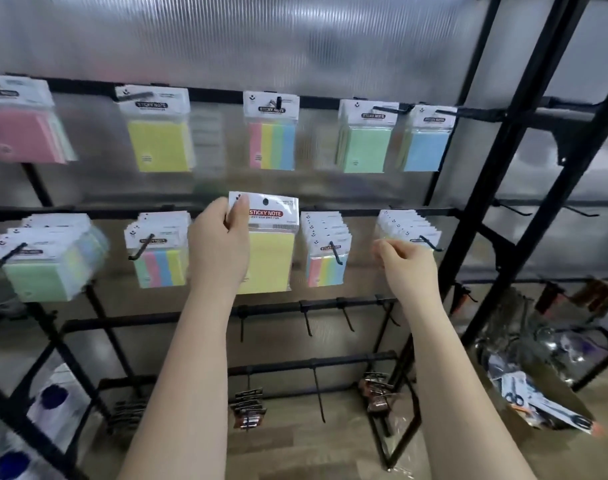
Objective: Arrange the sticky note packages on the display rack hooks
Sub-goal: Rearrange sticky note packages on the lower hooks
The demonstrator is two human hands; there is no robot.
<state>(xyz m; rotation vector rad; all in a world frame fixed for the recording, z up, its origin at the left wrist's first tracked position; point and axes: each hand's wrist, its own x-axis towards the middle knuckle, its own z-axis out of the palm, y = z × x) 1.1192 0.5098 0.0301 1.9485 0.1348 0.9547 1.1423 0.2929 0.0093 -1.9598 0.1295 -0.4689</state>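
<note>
My left hand (219, 244) pinches the white header of a yellow sticky note package (269, 258), held upright in front of the middle rail of the black display rack (382, 213). My right hand (408, 268) is at the stack of packages (406, 225) on the rightmost middle-row hook, fingers curled at its lower front; whether it grips a package is unclear. More sticky note packages hang on the top row: pink (22, 133), yellow (158, 143), striped (272, 145), green (363, 148), blue (423, 150). Middle-row hooks hold stacks of green (43, 271) and striped packages (160, 266), (326, 270).
Several bare black hooks (307, 322) hang on the lower rails under my arms, with small dark packages (248, 407) lower down. A second black rack frame (524, 188) stands to the right. A cardboard box of packaged scissors (537, 403) sits at the lower right.
</note>
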